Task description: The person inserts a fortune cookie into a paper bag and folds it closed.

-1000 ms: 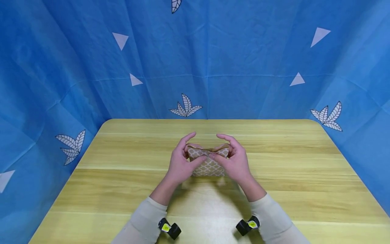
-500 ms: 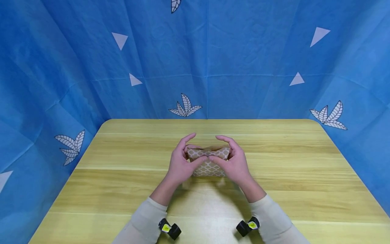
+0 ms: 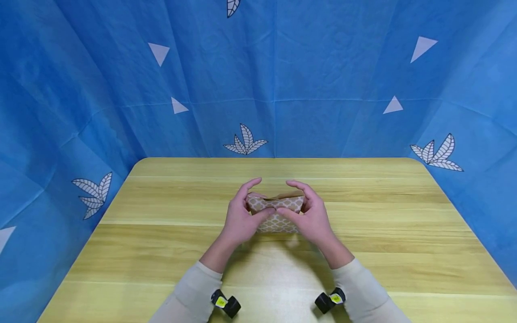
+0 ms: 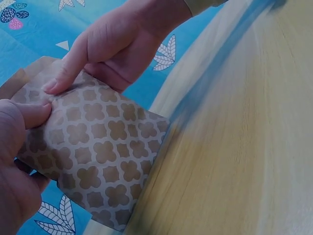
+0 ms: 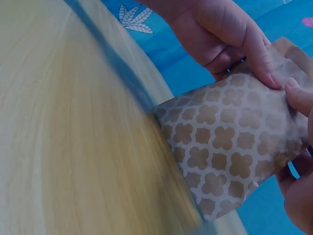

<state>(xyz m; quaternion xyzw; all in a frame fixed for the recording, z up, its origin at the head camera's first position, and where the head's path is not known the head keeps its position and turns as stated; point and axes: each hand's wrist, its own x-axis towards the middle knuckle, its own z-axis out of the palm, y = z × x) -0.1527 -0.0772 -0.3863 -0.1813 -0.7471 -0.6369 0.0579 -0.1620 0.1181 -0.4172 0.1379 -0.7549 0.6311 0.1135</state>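
Observation:
A small brown paper bag [image 3: 278, 224] with a white quatrefoil pattern is at the middle of the table. In both wrist views it stands upright, its lower edge at the tabletop. My left hand [image 3: 241, 216] grips its upper left side, thumb across the near face and fingers behind. Mirroring it, my right hand [image 3: 313, 216] grips the upper right side. The thumb tips nearly meet on the front of the bag [image 4: 105, 152], just below its parted, creased mouth. Both index fingers arch above the rim, off the paper. The bag's inside and most fingers behind it are hidden.
A light wood-grain table [image 3: 141, 251] spreads around the hands. Behind and beside it hangs a blue curtain [image 3: 323, 67] printed with white leaves and triangles. Small black devices with yellow labels [image 3: 221, 302] sit on both wrists over pale sleeves [image 3: 190, 291].
Both hands keep their grip at nearly the same place. The bag's mouth, pinched at its middle one second ago, is now flatter in front, its back edge standing slightly apart.

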